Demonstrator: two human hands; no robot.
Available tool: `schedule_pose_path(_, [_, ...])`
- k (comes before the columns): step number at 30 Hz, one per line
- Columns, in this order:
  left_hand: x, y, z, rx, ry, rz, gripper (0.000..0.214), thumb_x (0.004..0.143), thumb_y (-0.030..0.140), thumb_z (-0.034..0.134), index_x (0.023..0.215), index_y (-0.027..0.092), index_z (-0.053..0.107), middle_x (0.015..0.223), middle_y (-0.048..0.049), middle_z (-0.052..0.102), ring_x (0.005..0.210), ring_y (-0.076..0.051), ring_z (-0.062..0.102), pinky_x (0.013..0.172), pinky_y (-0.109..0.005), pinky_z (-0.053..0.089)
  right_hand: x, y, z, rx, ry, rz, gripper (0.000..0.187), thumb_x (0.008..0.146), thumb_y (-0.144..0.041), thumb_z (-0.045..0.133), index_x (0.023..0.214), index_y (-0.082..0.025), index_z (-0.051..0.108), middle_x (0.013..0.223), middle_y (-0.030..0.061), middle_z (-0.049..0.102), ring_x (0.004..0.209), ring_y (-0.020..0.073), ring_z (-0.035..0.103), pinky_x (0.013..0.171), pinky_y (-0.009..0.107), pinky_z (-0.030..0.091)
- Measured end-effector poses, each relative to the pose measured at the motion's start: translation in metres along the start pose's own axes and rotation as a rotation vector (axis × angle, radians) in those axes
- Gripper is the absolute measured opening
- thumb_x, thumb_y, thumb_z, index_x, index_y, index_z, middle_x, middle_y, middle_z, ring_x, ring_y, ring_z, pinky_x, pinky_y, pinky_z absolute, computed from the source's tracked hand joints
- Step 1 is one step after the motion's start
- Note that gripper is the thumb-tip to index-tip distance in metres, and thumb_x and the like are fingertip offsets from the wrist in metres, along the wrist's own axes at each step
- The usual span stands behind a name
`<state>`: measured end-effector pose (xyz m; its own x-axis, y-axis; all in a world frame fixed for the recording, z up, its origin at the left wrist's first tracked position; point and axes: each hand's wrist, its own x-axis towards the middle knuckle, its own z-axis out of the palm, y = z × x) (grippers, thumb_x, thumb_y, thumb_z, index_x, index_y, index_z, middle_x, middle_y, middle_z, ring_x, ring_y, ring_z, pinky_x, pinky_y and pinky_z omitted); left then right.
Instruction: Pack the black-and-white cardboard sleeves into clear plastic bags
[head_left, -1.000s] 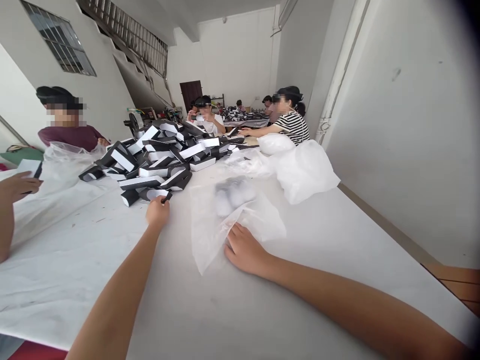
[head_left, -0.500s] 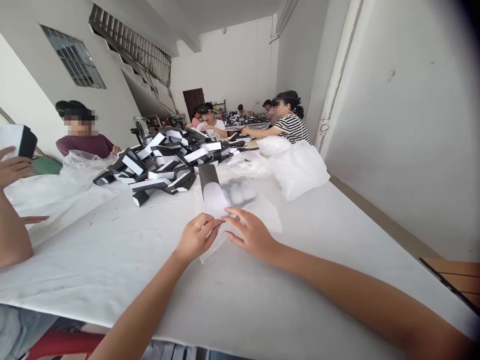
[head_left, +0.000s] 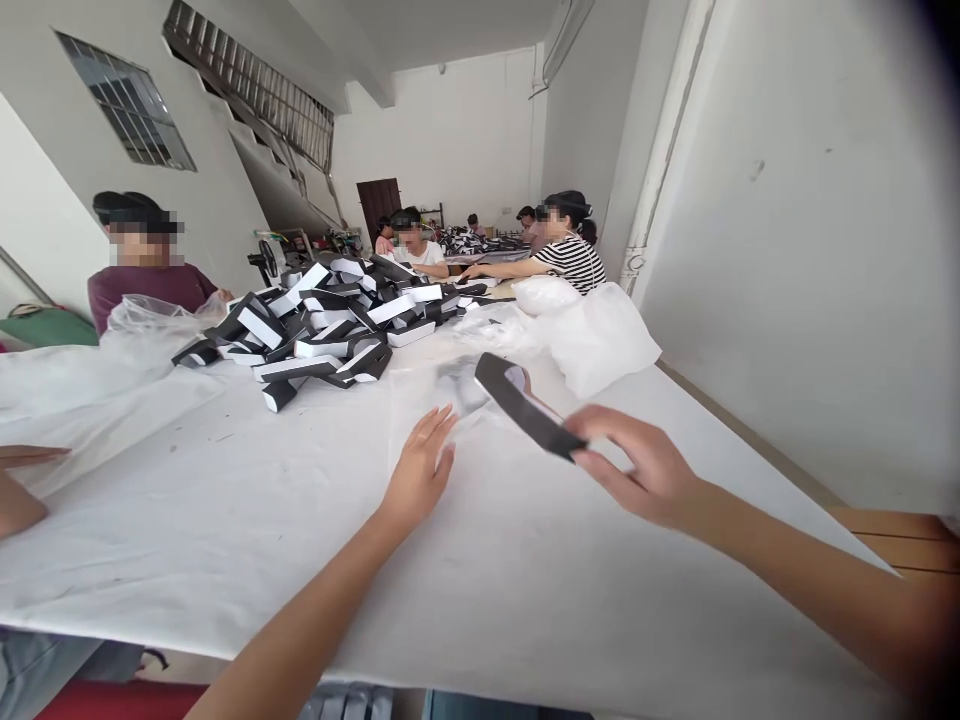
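My right hand (head_left: 637, 455) pinches the near end of a curved black-and-white folded card piece (head_left: 529, 415) between thumb and fingers, holding it tilted above the table. To its left, my left hand (head_left: 420, 465) holds nothing, its fingers stretched forward and the thumb apart. Just beyond my left fingertips lies a clear plastic bag (head_left: 461, 385) with greyish print, flat on the white-covered table (head_left: 480, 600). Part of the bag is hidden behind the card piece.
A big heap of black-and-white card pieces (head_left: 322, 320) covers the table's far middle. Stuffed white plastic bags (head_left: 600, 335) stand at the far right. A co-worker's arm (head_left: 19, 500) rests at the left edge. Other people sit around the far side.
The card piece has left the table, carried right and turned by my right hand. My left hand has let go and opened. The co-worker's raised hand with a card piece has gone from view.
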<state>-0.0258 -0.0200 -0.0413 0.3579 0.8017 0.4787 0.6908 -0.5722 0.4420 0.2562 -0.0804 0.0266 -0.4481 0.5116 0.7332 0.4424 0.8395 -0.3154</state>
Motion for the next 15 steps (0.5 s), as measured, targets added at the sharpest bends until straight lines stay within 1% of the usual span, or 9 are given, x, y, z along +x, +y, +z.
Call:
schedule_pose_path(2, [0.002,-0.001,-0.001,-0.047,-0.003,0.010,0.043,0.103,0.033,0.027,0.143,0.029,0.043,0.150,-0.0012,0.043,0.145,-0.021,0.027,0.120,-0.047,0.022,-0.020,-0.016,-0.008,-0.019,-0.116,-0.205,0.011,0.096,-0.023,0.044,0.103,-0.026,0.052,0.088,0.0052,0.065,0.075,0.0164,0.061,0.065,0.028,0.051])
schedule_pose_path(3, [0.003,0.000,-0.001,-0.074,-0.004,0.008,0.044,0.103,0.034,0.026,0.142,0.029,0.044,0.149,-0.0007,0.044,0.144,-0.020,0.029,0.120,-0.046,0.020,-0.027,-0.021,-0.009,-0.052,-0.169,-0.291,0.014,0.095,-0.021,0.045,0.105,-0.027,0.052,0.087,0.0053,0.065,0.074,0.0168,0.061,0.067,0.029,0.052])
schedule_pose_path(5, [0.003,0.002,-0.002,-0.114,0.001,0.001,0.045,0.103,0.037,0.025,0.144,0.027,0.043,0.149,-0.0009,0.044,0.143,-0.020,0.031,0.121,-0.046,0.020,-0.038,-0.024,-0.003,-0.138,-0.249,-0.398,0.017,0.093,-0.017,0.046,0.106,-0.026,0.053,0.084,0.0046,0.065,0.072,0.0174,0.059,0.068,0.031,0.052])
schedule_pose_path(6, [0.002,0.003,-0.001,-0.122,0.006,0.000,0.046,0.103,0.038,0.025,0.144,0.027,0.043,0.149,-0.0011,0.044,0.143,-0.020,0.031,0.120,-0.045,0.020,-0.040,-0.023,0.001,-0.173,-0.274,-0.418,0.019,0.092,-0.016,0.046,0.106,-0.026,0.054,0.083,0.0044,0.065,0.071,0.0176,0.058,0.069,0.031,0.052])
schedule_pose_path(8, [0.001,0.005,-0.001,-0.120,0.025,0.006,0.047,0.103,0.039,0.023,0.145,0.026,0.042,0.150,-0.0013,0.043,0.143,-0.020,0.032,0.120,-0.044,0.022,-0.041,-0.017,0.014,-0.179,-0.309,-0.410,0.018,0.092,-0.015,0.044,0.104,-0.024,0.053,0.083,0.0046,0.065,0.073,0.0175,0.058,0.070,0.031,0.052])
schedule_pose_path(11, [0.000,0.005,0.000,-0.083,0.055,0.031,0.048,0.104,0.038,0.022,0.145,0.025,0.041,0.150,-0.0019,0.043,0.143,-0.020,0.032,0.120,-0.044,0.021,-0.035,-0.006,0.036,-0.072,-0.345,-0.385,0.014,0.092,-0.014,0.042,0.100,-0.022,0.051,0.085,0.0061,0.064,0.078,0.0173,0.057,0.071,0.029,0.052])
schedule_pose_path(13, [0.001,0.004,-0.001,-0.067,0.075,0.049,0.048,0.104,0.038,0.022,0.145,0.024,0.043,0.150,-0.0027,0.044,0.142,-0.020,0.033,0.120,-0.046,0.022,-0.033,-0.001,0.053,-0.005,-0.369,-0.426,0.013,0.092,-0.014,0.041,0.098,-0.021,0.050,0.083,0.0062,0.062,0.078,0.0176,0.056,0.070,0.030,0.051])
schedule_pose_path(15, [0.001,0.003,-0.004,-0.075,0.098,0.060,0.047,0.103,0.038,0.022,0.143,0.025,0.044,0.149,-0.0028,0.045,0.142,-0.021,0.034,0.118,-0.047,0.025,-0.032,0.003,0.069,0.007,-0.374,-0.496,0.013,0.092,-0.014,0.040,0.098,-0.021,0.050,0.082,0.0062,0.063,0.077,0.0181,0.056,0.070,0.031,0.051])
